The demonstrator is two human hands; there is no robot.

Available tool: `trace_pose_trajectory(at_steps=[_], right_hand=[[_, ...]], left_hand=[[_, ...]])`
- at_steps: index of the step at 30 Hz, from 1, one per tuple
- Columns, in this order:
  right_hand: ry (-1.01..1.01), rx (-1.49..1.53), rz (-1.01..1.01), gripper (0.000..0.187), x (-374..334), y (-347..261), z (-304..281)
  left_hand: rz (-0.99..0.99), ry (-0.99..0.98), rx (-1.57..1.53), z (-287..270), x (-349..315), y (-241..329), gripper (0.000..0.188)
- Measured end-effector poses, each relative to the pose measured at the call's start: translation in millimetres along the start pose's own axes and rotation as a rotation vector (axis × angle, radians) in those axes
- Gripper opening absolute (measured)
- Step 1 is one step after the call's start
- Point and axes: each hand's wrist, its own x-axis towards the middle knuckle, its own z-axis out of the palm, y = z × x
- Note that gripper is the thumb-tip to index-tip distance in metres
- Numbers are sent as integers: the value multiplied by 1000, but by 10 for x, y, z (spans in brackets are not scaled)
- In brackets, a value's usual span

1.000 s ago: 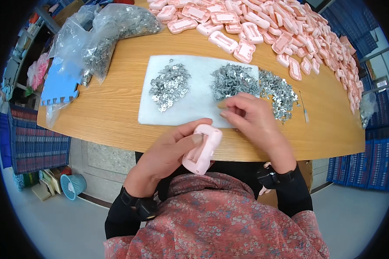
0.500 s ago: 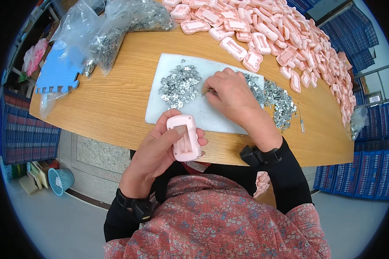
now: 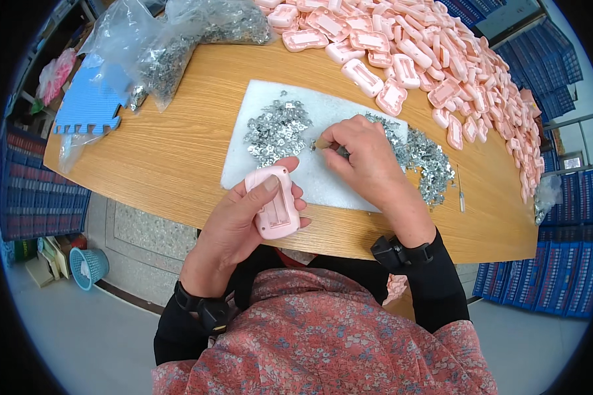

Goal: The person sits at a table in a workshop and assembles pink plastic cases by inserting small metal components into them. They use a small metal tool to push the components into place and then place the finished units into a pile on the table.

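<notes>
A pink plastic casing (image 3: 280, 210) with a long recessed slot rests in my left hand (image 3: 237, 214), the thumb lying across its upper part. My right hand (image 3: 369, 158) is over a white foam sheet (image 3: 234, 155), thumb and forefinger pinched on a small metal piece (image 3: 313, 144). Left of those fingertips lies a heap of small silvery metal clips (image 3: 277, 131). A second heap of metal pieces (image 3: 431, 161) spreads from beneath my right hand over the sheet's right edge onto the wooden table.
Many pink casings (image 3: 441, 66) are piled at the far right. Clear bags of metal parts (image 3: 168, 59) and a blue foam mat (image 3: 89, 99) occupy the far left. A thin screwdriver (image 3: 461, 191) lies on the table (image 3: 178, 145) at right.
The pink casing has tilted in my left hand and shifted slightly left. My right hand has moved a little right and nearer to me, its pinched fingertips now showing.
</notes>
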Motion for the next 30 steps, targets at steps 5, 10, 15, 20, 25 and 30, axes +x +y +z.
trace_pose_trajectory(at_steps=[5,10,15,20,25,30], right_hand=[[84,-135,-53,11,35,14,111],[-68,-196,-8,10,107,32,83],[-49,-182,-28,8,86,55,93],[-108,-140,-57,9,146,68,49],[-123,-75,-59,8,152,134,4],[-54,331,178,11,-95,-53,-127]], left_hand=[[4,-14,-2,27,11,-4,51],[10,-11,27,51,-7,1,49],[-20,31,55,51,-6,3,47],[-27,23,60,37,13,-18,47],[-9,7,-7,19,15,-31,49],[4,-19,-23,-4,32,-52,57]])
